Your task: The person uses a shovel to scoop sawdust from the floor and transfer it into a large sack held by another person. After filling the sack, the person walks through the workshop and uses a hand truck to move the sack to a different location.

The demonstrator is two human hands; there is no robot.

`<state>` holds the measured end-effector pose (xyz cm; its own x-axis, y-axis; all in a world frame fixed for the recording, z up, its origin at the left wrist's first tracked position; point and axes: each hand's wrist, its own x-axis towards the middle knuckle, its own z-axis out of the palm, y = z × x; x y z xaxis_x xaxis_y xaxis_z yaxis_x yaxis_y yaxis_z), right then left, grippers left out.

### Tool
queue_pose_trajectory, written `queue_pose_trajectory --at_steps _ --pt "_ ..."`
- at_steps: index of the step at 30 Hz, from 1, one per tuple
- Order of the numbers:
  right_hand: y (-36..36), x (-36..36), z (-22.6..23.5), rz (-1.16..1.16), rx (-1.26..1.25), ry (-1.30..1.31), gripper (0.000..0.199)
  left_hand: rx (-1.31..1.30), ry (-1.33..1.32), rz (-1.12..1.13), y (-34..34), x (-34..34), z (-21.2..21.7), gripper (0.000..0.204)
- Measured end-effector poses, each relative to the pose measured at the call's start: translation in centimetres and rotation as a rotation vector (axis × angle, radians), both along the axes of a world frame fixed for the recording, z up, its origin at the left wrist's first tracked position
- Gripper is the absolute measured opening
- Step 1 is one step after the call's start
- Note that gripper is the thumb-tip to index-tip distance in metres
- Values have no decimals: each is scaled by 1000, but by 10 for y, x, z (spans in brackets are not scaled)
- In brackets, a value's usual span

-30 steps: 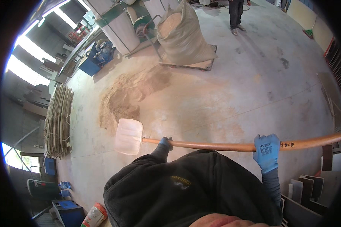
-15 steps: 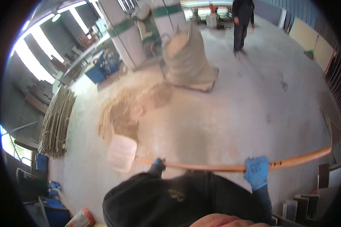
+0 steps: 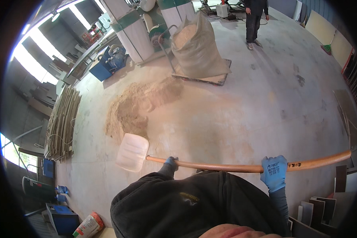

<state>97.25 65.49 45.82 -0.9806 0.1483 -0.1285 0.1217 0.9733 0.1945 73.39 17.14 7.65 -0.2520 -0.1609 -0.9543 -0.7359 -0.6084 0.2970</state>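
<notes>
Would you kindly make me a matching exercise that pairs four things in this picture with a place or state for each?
Things:
1. Left hand
2. Right hand
3. Big sack
4. Tan heap

Places or states:
A. Stands on a flat trolley
B. Grips the shovel shaft nearer the blade
C. Lies loose on the floor
D. Grips the shovel shaft nearer its free end

Pairs: 1-B; 2-D; 3-A; 4-C

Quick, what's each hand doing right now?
Left hand: closed, holding the shovel's handle near the pale blade.
Right hand: closed, gripping the same handle farther along.
</notes>
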Motion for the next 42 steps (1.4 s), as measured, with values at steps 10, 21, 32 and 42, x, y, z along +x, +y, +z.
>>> queue_pose_trajectory --at_steps 10,21,32,42 --pt "2 1 -5 -11 -14 6 14 1 -23 50 9 1 5 15" --pt "2 -2 -4 -11 -1 -29 15 65 -67 39 -13 -7 -19 14" --pt "1 -3 -6 -22 -2 -31 15 29 -23 -40 -9 -3 -16 18" --pt "-5 -3 -2 -13 -23 28 17 -13 -39 -118 7 3 -3 21"
